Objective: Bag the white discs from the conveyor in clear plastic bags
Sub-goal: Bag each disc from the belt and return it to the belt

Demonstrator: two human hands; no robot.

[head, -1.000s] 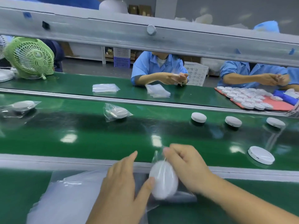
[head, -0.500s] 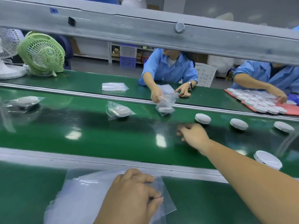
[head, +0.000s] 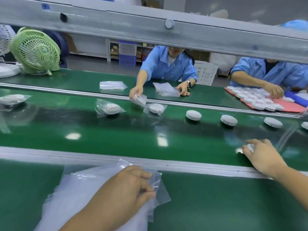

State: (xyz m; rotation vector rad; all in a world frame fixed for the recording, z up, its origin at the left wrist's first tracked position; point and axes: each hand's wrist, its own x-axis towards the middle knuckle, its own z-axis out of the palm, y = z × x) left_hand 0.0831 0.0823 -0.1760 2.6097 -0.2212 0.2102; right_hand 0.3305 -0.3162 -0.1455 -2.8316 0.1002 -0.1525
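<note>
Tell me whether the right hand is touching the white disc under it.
Touching. In the head view the right hand has its fingers curled over the white disc, whose edge shows between them.

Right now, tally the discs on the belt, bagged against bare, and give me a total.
Bagged discs: 3
Bare discs: 5, one under the right hand, one cut off by the picture's edge
Total: 8
</note>
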